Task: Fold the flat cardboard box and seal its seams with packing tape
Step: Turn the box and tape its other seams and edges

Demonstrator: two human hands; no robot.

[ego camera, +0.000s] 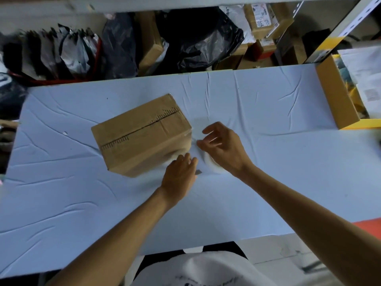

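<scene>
Wrinkled pale blue table covering [268, 112] across the centre. Right edge: open carton [334, 93] holding printed papers [367, 75]. Upper band: black plastic bags [198, 38] beside labelled cardboard parcels [266, 19]. Upper right: perforated shelf upright [350, 23].

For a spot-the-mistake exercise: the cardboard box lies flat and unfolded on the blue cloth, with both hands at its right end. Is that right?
No. The head view shows the cardboard box folded into shape on the blue cloth, left hand and right hand at its right end.
</scene>
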